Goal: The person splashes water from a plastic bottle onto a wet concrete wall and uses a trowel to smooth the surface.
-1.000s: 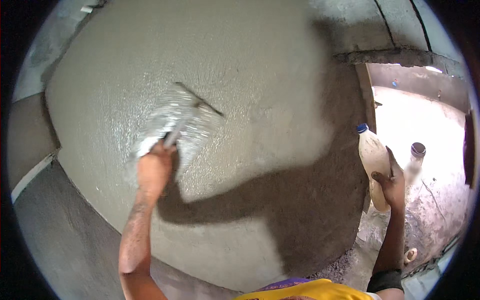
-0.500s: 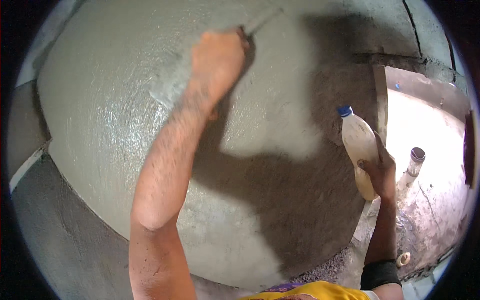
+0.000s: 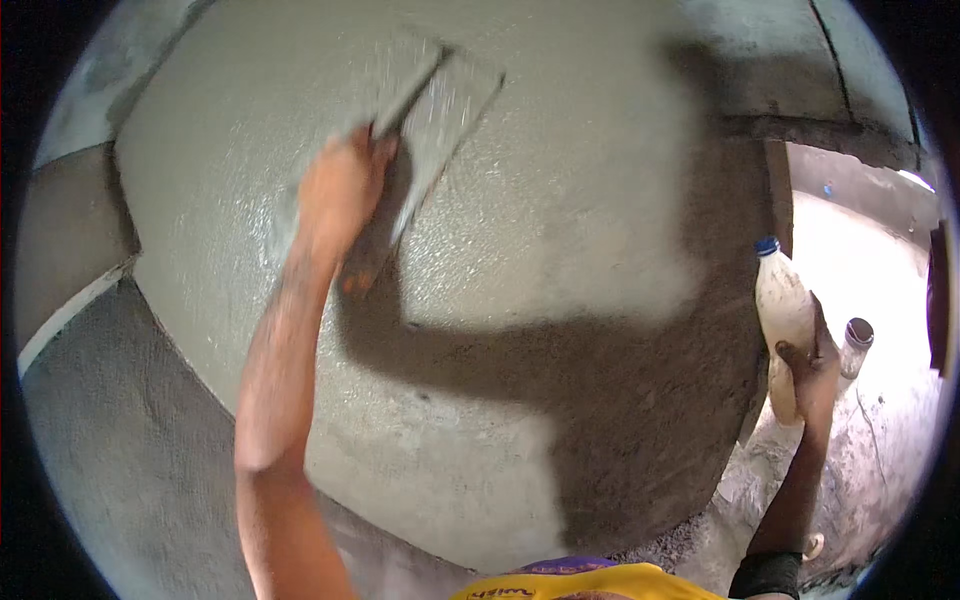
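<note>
My left hand (image 3: 340, 195) has a tight grip on the handle of a flat trowel (image 3: 435, 110), near the top middle of the picture. Its blade lies on the wet grey plaster wall (image 3: 560, 230). If I tip the blade, its edge could dig a line in the soft plaster. My right hand (image 3: 810, 365), at the right edge, is closed around a pale plastic bottle with a blue cap (image 3: 782, 295). It looks grubby, so it could slip and fall.
</note>
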A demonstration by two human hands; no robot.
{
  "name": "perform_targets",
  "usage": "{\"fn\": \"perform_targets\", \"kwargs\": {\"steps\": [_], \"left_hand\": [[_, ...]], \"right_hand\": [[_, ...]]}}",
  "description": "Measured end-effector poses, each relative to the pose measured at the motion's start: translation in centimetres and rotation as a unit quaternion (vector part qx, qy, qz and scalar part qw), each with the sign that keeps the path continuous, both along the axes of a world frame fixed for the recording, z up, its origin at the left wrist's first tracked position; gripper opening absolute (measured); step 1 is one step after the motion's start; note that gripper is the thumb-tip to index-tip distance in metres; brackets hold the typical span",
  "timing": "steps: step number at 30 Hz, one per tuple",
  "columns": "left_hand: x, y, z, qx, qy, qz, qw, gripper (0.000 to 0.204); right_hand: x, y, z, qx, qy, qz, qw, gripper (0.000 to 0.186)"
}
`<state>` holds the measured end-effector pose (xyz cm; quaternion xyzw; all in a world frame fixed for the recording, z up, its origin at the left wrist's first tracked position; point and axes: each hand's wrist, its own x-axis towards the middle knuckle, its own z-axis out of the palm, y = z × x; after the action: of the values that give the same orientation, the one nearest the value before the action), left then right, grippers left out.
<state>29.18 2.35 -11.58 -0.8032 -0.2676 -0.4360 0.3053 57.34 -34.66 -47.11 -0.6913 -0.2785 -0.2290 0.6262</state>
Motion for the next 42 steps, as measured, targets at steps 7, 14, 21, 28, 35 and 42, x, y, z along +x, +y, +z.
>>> {"fn": "perform_targets", "kwargs": {"steps": [7,14,21,28,35,42], "left_hand": [[10.3,-8.9,3.6,-0.058,0.012,-0.118,0.991,0.040],[5.1,-1.8,-13.3,-0.023,0.150,-0.116,0.982,0.022],[-14.9,6.5,-20.9,-0.111,0.168,0.005,0.980,0.020],[-15.0,9.5,-1.7,-0.025,-0.156,-0.008,0.987,0.041],[3.8,-2.1,4.6,0.058,-0.004,-0.105,0.993,0.031],[8.5,-4.0,-16.4,0.011,0.210,-0.122,0.970,0.028]], "right_hand": [[2.2,2.1,1.8,0.035,0.020,0.008,0.999,0.075],[-2.9,6.6,1.7,0.043,0.072,0.036,0.996,0.072],[-5.8,4.9,1.5,-0.052,0.004,0.019,0.998,0.079],[-10.7,4.0,7.3,-0.018,-0.030,-0.002,0.999,0.080],[-13.3,2.0,7.8,0.011,-0.001,-0.020,1.000,0.078],[-15.0,-2.4,1.3,0.042,0.016,-0.019,0.999,0.077]]}}
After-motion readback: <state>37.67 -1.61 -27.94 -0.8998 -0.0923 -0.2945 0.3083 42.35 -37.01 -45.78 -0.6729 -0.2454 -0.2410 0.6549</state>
